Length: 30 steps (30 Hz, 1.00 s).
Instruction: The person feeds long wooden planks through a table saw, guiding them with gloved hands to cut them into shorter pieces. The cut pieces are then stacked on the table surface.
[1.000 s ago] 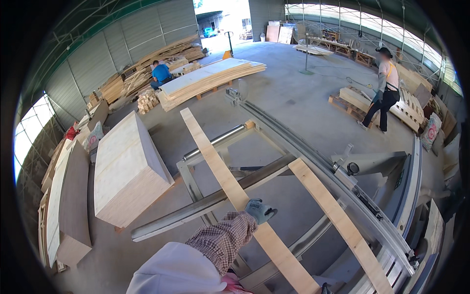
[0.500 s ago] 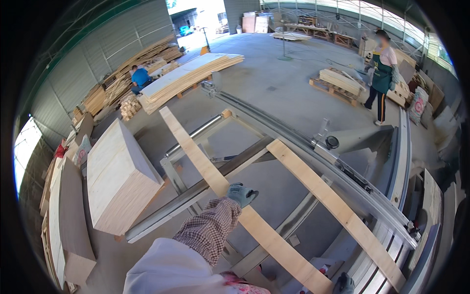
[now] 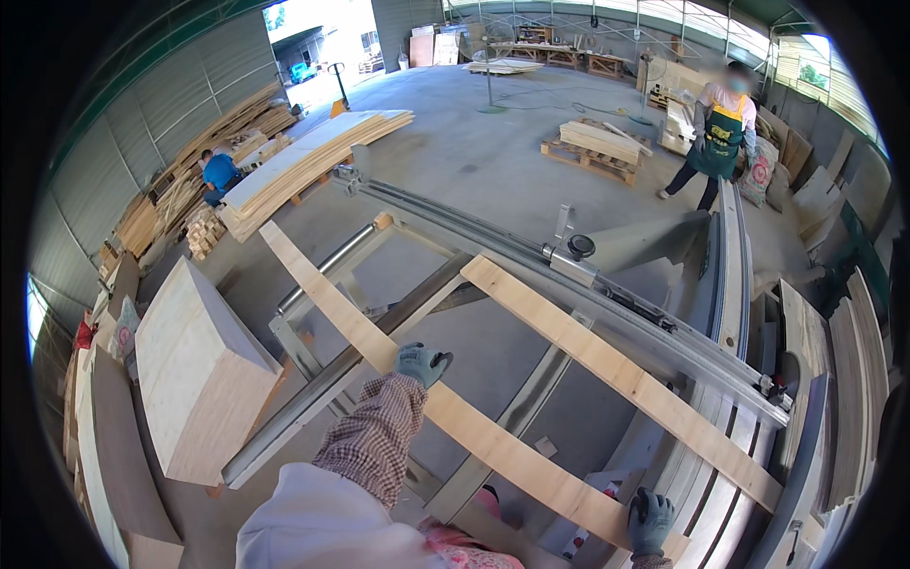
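Note:
A long, narrow plywood strip point(image 3: 474, 424) slants from far left to near right across a metal frame. My left hand point(image 3: 420, 364), in a grey-green work glove and checked sleeve, grips it around the middle. At the strip's near right end, my right hand point(image 3: 650, 520), gloved alike, has its fingers curled over the edge; part of its grip is hidden. A second plywood strip point(image 3: 597, 356) lies roughly parallel, farther right, with neither hand on it. Its near end rests on the slatted metal bed point(image 3: 697, 493) of the machine.
The frame's metal rail point(image 3: 455, 213) and a black knob point(image 3: 581, 247) lie beyond the strips. Thick stacks of panels point(image 3: 194, 379) stand at left. A person in a green apron point(image 3: 722, 133) stands at far right; another in blue point(image 3: 220, 171) crouches by timber at far left.
My view has swung right. My right hand has come up further into view onto the strip's near end. My left hand keeps its hold. The aproned person has turned and shifted.

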Each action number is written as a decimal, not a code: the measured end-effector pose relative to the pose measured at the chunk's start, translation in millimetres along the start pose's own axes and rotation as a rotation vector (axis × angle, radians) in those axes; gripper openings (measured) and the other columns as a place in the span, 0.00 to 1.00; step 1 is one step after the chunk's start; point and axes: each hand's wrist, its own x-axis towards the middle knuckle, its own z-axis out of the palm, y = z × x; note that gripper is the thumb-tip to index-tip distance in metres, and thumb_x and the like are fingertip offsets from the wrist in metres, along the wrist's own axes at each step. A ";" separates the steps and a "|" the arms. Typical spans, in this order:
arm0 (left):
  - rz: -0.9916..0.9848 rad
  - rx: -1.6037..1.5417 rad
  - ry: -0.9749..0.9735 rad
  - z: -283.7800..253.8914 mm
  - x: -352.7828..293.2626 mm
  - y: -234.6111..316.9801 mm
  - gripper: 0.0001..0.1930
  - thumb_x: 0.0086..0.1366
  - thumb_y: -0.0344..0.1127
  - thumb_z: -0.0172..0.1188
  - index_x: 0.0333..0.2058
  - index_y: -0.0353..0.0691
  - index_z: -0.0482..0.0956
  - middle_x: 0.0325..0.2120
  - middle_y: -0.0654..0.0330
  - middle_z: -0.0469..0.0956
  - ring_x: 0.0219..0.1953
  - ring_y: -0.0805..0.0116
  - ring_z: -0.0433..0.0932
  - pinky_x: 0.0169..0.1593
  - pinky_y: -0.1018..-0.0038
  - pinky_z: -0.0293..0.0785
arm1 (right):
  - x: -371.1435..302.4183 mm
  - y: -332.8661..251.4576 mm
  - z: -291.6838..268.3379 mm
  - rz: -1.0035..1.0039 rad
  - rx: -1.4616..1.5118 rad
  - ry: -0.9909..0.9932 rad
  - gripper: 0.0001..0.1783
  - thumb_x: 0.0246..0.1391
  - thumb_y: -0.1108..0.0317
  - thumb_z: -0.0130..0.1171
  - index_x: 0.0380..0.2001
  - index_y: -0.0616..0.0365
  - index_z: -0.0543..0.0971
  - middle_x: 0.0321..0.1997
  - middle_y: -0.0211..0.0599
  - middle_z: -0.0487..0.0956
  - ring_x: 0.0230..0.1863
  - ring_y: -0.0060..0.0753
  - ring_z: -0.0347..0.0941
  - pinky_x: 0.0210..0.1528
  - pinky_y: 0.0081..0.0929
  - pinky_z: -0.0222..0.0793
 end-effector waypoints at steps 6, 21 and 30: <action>0.015 0.021 -0.012 -5.7 -3.0 -2.8 0.20 0.57 0.52 0.48 0.23 0.43 0.79 0.24 0.53 0.77 0.31 0.53 0.74 0.41 0.62 0.68 | 1.0 -0.4 1.1 -0.002 -0.001 -0.002 0.13 0.41 0.65 0.56 0.35 0.50 0.76 0.28 0.36 0.72 0.34 0.43 0.66 0.40 0.39 0.60; 0.001 -0.014 -0.017 10.2 1.7 -11.7 0.18 0.58 0.52 0.48 0.26 0.46 0.79 0.24 0.55 0.77 0.34 0.56 0.75 0.47 0.64 0.66 | 1.1 -4.6 -9.9 -0.120 0.061 -0.014 0.15 0.48 0.65 0.52 0.42 0.51 0.77 0.31 0.42 0.74 0.35 0.47 0.68 0.39 0.41 0.64; 0.037 -0.020 0.019 15.7 2.7 -11.9 0.17 0.58 0.51 0.48 0.24 0.45 0.79 0.22 0.55 0.77 0.30 0.56 0.75 0.47 0.64 0.66 | 0.2 -1.4 -9.3 -0.134 0.034 -0.004 0.15 0.50 0.65 0.51 0.42 0.52 0.77 0.32 0.42 0.75 0.36 0.48 0.68 0.39 0.43 0.64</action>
